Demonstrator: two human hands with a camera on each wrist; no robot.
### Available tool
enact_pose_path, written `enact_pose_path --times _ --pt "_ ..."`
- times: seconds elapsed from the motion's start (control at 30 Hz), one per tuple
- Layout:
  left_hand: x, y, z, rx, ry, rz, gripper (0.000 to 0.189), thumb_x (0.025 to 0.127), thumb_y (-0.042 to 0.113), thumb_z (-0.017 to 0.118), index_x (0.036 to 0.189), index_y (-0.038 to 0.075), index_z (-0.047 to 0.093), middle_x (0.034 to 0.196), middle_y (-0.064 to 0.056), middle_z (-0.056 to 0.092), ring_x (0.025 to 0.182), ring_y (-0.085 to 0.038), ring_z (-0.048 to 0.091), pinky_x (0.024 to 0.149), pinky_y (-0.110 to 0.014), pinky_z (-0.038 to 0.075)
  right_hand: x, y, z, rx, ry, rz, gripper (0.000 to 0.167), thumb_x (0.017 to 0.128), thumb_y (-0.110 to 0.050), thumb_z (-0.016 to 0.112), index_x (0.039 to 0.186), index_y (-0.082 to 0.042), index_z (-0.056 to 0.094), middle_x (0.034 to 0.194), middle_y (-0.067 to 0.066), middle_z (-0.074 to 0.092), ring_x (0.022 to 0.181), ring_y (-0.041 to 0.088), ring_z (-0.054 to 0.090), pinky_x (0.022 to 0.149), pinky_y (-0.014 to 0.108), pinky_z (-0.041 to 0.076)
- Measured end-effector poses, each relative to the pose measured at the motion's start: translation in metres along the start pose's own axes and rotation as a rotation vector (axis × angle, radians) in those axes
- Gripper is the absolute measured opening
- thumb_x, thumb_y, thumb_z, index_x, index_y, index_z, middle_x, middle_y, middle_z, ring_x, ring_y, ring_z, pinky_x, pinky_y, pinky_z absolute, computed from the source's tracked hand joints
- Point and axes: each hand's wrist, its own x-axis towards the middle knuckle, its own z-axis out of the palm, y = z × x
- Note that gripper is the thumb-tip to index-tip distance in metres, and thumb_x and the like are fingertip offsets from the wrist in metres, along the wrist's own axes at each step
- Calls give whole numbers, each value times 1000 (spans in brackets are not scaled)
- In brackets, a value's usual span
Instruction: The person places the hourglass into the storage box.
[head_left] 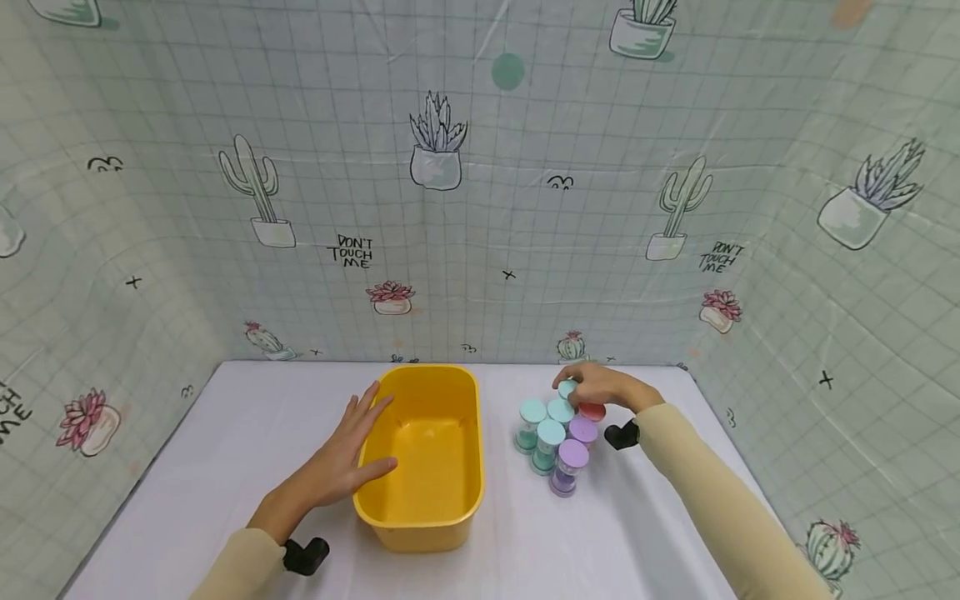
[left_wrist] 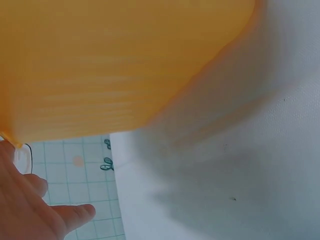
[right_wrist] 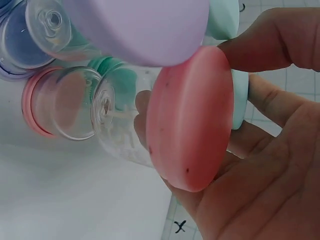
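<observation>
My left hand (head_left: 347,458) is at the left rim of a yellow plastic bin (head_left: 422,535), its fingers spread and fairly straight, thumb reaching over the inside. To the bin's right, several sand timers stand upright in a tight cluster. My right hand (head_left: 603,385) reaches to the far end of it and pinches the rearmost mint-capped sand timer (head_left: 567,389) between thumb and fingers. A red-capped sand timer (right_wrist: 192,120) stands right beside that hand and hides part of the fingers in the right wrist view. Purple-capped timers (head_left: 573,454) stand at the near right of the group.
All of this stands on a white table (head_left: 525,542). A hanging cloth (head_left: 480,225) printed with cacti encloses the back and both sides. More mint-capped timers (head_left: 551,433) make up the cluster's left side, across a narrow gap from the bin.
</observation>
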Motion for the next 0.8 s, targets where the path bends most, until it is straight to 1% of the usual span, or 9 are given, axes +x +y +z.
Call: enact_pose_path --times 0.13,0.23,0.3,0.4,0.5,0.6,0.63,0.7,0.8 --pt "-1 1 2 6 -9 -10 82 94 53 62 161 15 33 174 -15 5 155 -57 3 110 -85 16 1 0 1 -9 11 -15 55 82 -15 62 137 -11 62 155 24 45 133 38 46 110 62 42" --pt "-1 1 3 14 -11 -15 81 94 54 62 160 15 36 174 -15 5 155 -56 3 110 -85 16 1 0 2 -21 20 -29 55 83 -15 62 138 -10 61 155 25 45 132 39 46 110 62 42" --pt "-1 2 2 17 -9 -18 81 94 53 62 160 15 35 174 -15 5 155 -56 3 111 -85 16 2 0 2 -29 23 -38 54 83 -15 62 136 -8 62 154 27 46 131 40 46 110 63 42" --pt "-1 2 2 13 -13 -18 80 95 50 62 161 15 34 174 -15 4 155 -56 2 110 -85 16 3 1 2 -46 26 -28 50 87 -20 63 135 -8 63 151 25 49 131 39 48 110 62 43" --pt "-1 2 0 6 -14 -18 79 96 47 63 161 15 33 174 -15 3 155 -56 1 110 -85 15 5 0 1 -39 34 -16 49 90 -24 63 137 -8 62 144 23 56 124 35 56 110 60 45" --pt "0 3 -1 0 -14 -17 79 95 48 63 161 15 33 174 -15 3 155 -56 1 110 -86 15 7 0 0 -25 38 -22 51 92 -25 63 139 -5 60 139 23 59 110 29 66 108 58 48" --pt "0 4 -2 1 -16 -19 80 95 49 63 161 15 33 174 -15 3 155 -56 1 110 -85 15 7 0 -1 -15 35 -22 51 93 -25 63 140 -4 59 135 23 61 104 26 68 107 56 49" --pt "0 4 -3 5 -21 -22 81 95 51 62 161 15 32 174 -15 3 155 -56 1 110 -85 15 7 0 -2 -12 33 -25 52 94 -25 62 140 -3 58 130 22 64 98 23 72 105 54 51" --pt "1 5 -5 9 -34 -34 83 95 53 61 162 15 30 175 -14 1 155 -55 0 110 -86 15 8 -1 -6 -8 35 -38 52 95 -25 61 142 -1 56 120 20 69 95 23 73 100 50 54"
